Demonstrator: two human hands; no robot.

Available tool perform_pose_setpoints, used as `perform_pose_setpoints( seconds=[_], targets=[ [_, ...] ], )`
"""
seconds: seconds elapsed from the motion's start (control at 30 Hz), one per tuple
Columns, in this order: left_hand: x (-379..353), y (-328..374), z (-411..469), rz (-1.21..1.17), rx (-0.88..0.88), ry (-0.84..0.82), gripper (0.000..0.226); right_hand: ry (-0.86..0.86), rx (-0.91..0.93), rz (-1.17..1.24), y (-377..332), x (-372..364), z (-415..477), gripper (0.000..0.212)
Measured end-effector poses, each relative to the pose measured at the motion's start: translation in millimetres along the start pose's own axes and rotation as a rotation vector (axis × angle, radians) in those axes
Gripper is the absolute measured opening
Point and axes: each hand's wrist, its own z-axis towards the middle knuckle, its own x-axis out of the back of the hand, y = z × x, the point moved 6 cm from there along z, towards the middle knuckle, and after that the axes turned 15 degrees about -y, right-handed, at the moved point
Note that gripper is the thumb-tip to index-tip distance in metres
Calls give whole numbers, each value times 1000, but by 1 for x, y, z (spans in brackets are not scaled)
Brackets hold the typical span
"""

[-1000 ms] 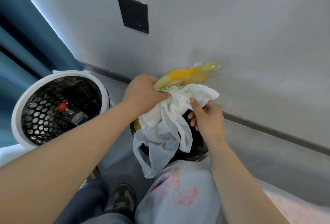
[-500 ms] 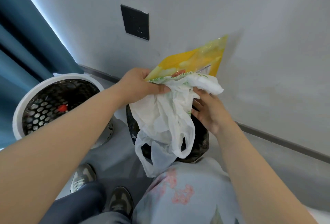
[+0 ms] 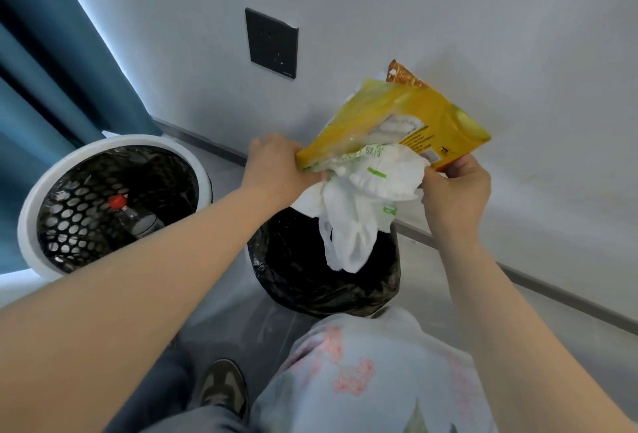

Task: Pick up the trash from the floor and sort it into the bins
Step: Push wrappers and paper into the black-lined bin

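Left hand [image 3: 276,167] is closed round the lower-left corner of a yellow packet [image 3: 397,115] and the bunched top of a white plastic bag [image 3: 373,184]. The right hand [image 3: 455,198] is pinched on the packet's lower-right corner, at 3 o'clock of the bundle. Both pieces are held in the air, with the bag's loose end hanging over the mouth of the black-lined bin [image 3: 276,277] at 6 o'clock. A white-rimmed bin [image 3: 138,141] with a red-capped bottle [image 3: 138,220] inside is set at 8 o'clock, and a wall socket [image 3: 271,42] at 11 o'clock. Sorting is judged to be in hand, as the two pieces appear to be being parted. Next, each must be matched to its bin and released squarely above the opening.
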Motion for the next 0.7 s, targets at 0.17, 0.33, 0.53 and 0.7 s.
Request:
perform_pose_setpoints(
  seconds=[0.17,0.33,0.53,0.7],
  targets=[
    [-37,-26,-3,-195,45,-111,38,-60,-192,-63,44,-6,-17,13],
    [-51,-34,-6,-212,48,-133,49,-115,-206,-174,59,-18,-25,22],
    [-46,-15,-12,-410,-47,-122,96,-125,-177,-156,57,-24,-23,7],
    [-57,-27,-10,-319,102,-76,66,-183,-224,22,59,-27,-31,6]
  ],
)
